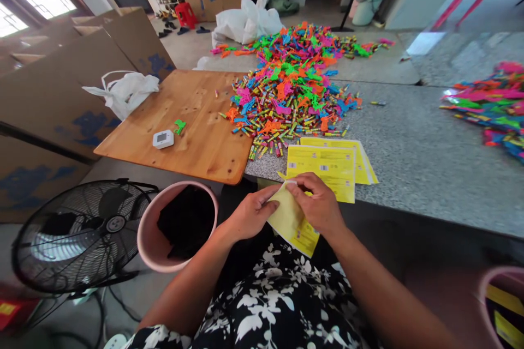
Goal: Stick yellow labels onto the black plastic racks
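Yellow card [291, 222] pinched between left hand [249, 212] and right hand [319, 204], below table edge

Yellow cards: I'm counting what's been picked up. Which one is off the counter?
The yellow card gripped by both the left hand and right hand over the lap; the other yellow cards lie flat on the grey counter.

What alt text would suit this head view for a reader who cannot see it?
Both hands, the left hand and the right hand, pinch a yellow card over the lap, at the edge of a grey stone table. More yellow cards lie beside a heap of bright plastic toys; a pink bin stands left.
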`<action>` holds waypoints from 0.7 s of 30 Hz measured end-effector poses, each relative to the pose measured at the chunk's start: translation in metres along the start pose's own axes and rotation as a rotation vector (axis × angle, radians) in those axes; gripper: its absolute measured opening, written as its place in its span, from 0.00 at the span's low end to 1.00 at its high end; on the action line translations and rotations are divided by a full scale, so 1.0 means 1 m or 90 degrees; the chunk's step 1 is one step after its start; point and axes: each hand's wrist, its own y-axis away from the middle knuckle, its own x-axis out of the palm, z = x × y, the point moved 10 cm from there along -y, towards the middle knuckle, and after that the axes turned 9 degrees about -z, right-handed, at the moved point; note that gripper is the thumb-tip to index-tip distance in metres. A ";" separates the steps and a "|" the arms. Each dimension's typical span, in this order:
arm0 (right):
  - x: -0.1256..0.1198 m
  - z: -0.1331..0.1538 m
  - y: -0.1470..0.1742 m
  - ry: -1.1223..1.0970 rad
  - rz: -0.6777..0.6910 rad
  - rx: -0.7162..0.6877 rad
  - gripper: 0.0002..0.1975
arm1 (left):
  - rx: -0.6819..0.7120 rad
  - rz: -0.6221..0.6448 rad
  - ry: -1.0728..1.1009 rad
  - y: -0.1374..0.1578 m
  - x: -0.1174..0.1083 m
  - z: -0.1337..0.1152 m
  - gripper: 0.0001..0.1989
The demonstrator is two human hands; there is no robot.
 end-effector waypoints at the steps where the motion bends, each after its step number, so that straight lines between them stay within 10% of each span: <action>1: -0.004 -0.011 -0.003 -0.037 -0.019 0.057 0.13 | -0.008 0.000 0.017 -0.002 0.000 0.002 0.22; 6: -0.031 -0.067 -0.016 -0.335 -0.120 0.367 0.18 | -0.066 -0.099 0.121 -0.020 -0.018 0.029 0.22; 11: -0.073 -0.096 -0.026 -0.508 -0.178 0.493 0.25 | -0.168 -0.239 0.185 -0.049 -0.039 0.068 0.21; 16: -0.128 -0.097 -0.030 -0.504 -0.255 0.425 0.29 | -0.233 -0.362 0.150 -0.082 -0.050 0.080 0.18; 21: -0.158 -0.085 -0.017 -0.291 -0.340 0.299 0.26 | 0.055 -0.523 -0.124 -0.061 -0.072 0.035 0.23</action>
